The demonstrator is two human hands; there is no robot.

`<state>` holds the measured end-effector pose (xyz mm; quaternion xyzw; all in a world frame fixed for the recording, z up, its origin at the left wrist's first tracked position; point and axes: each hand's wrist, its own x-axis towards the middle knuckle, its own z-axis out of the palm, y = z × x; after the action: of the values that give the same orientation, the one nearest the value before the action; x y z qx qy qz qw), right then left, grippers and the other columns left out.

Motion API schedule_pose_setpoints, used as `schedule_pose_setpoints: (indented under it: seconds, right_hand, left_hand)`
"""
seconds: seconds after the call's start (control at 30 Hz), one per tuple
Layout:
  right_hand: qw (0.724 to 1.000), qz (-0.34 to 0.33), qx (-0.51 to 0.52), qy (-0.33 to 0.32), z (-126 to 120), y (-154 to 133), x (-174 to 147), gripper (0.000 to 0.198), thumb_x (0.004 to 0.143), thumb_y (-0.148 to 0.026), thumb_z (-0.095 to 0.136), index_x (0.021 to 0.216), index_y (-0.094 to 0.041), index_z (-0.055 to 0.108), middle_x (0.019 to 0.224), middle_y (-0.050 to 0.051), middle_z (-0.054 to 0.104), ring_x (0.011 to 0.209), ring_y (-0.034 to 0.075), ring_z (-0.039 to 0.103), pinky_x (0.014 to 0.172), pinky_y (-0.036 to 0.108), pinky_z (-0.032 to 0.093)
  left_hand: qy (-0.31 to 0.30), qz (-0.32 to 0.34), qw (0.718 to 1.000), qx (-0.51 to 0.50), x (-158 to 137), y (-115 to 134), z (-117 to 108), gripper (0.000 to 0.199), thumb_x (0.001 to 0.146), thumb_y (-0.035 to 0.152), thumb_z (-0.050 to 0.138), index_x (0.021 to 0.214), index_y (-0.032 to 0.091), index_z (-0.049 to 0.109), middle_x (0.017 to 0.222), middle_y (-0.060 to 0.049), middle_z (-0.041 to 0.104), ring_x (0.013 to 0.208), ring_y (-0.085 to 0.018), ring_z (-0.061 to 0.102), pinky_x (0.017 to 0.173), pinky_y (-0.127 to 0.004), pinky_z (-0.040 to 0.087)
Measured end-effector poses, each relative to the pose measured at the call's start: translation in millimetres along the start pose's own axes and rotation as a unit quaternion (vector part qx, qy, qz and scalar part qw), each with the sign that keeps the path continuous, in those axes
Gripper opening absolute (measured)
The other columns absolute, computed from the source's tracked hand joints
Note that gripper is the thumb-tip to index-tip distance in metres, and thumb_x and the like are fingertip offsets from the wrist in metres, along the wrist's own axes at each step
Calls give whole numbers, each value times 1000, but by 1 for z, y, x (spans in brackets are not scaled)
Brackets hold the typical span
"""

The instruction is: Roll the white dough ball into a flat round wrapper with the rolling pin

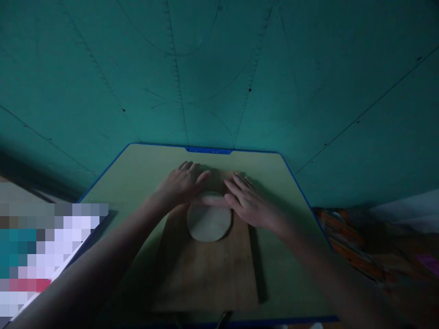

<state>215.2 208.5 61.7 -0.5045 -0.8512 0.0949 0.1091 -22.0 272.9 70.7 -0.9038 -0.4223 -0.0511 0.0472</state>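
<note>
A flat, pale round of dough [209, 224] lies on a wooden board [209, 274]. Across its far part runs a light-coloured rolling pin [212, 200], its ends hidden beneath my hands. My left hand [183, 183] rests over the pin's left end, palm down, fingers stretched forward and thumb pointing inward. Over the right end lies my right hand [247, 201], its fingers also stretched out and angled toward the far side. Neither hand's fingers wrap round the pin as far as I can see.
The board sits on a pale table [284, 265] with a blue edge, pushed against a green wall [219, 82]. A blurred-out bright patch [68, 246] is at the left. Dark clutter with orange pieces [350, 233] lies beyond the table's right side.
</note>
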Motion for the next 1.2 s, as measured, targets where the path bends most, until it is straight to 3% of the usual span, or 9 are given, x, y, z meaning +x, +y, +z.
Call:
schedule_pose_setpoints:
  seconds: [0.13, 0.3, 0.43, 0.63, 0.77, 0.97, 1.1, 1.2]
  right_hand:
    - [999, -52, -4, 10, -5, -24, -31, 58, 106, -35, 29, 154, -3, 34, 160, 21, 33, 151, 31, 24, 121, 52, 31]
    - [996, -87, -20, 15, -11, -57, -66, 63, 95, -20, 38, 155, 0, 30, 158, 23, 34, 149, 34, 30, 119, 56, 36]
    - [995, -98, -24, 13, -18, -82, -87, 71, 87, -15, 43, 156, -2, 30, 158, 20, 35, 147, 32, 34, 118, 50, 41]
    - [994, -99, -40, 15, -12, -89, -98, 61, 94, -20, 40, 153, -4, 39, 159, 17, 34, 147, 30, 35, 118, 49, 40]
    - [995, -86, -42, 8, -11, -70, -68, 56, 101, -27, 35, 152, -5, 41, 158, 16, 37, 148, 28, 34, 123, 48, 31]
    - [997, -44, -65, -17, -11, -44, 29, 56, 104, -35, 32, 150, -4, 43, 156, 19, 41, 147, 30, 35, 123, 49, 26]
    - [998, -9, -56, -6, 0, -54, 85, 50, 105, -33, 28, 143, -12, 52, 152, 16, 49, 145, 30, 38, 122, 55, 20]
    - [999, 6, -45, 14, 7, -66, 102, 45, 102, -30, 33, 135, -13, 58, 148, 16, 53, 144, 29, 39, 122, 54, 19]
  left_hand:
    - [64, 26, 997, -12, -29, 9, -2, 49, 105, 44, 26, 122, 17, 64, 126, -17, 65, 127, -33, 55, 104, -51, 45]
    - [71, -16, 997, -17, -52, 25, -9, 61, 103, 55, 25, 133, 13, 59, 141, -18, 59, 139, -34, 47, 113, -52, 39]
    - [64, -35, 997, 3, -78, 32, -9, 64, 103, 57, 24, 138, 15, 55, 147, -16, 55, 142, -32, 43, 116, -52, 36]
    - [95, 21, 995, 30, -124, 42, -15, 61, 104, 54, 27, 137, 11, 55, 139, -20, 61, 134, -32, 54, 111, -51, 45]
    - [105, 22, 994, 37, -135, 52, -18, 60, 103, 51, 33, 142, 7, 46, 138, -22, 61, 131, -33, 57, 107, -49, 50]
    - [103, 8, 994, 22, -138, 61, -16, 60, 102, 51, 36, 143, 8, 45, 139, -23, 60, 132, -39, 55, 105, -54, 52]
    - [106, 2, 994, -2, -144, 60, -11, 57, 103, 47, 36, 144, 9, 43, 138, -23, 60, 133, -38, 54, 100, -51, 56]
    - [98, -21, 995, -16, -150, 61, -7, 56, 102, 45, 39, 148, 14, 41, 140, -20, 60, 135, -39, 51, 99, -53, 57]
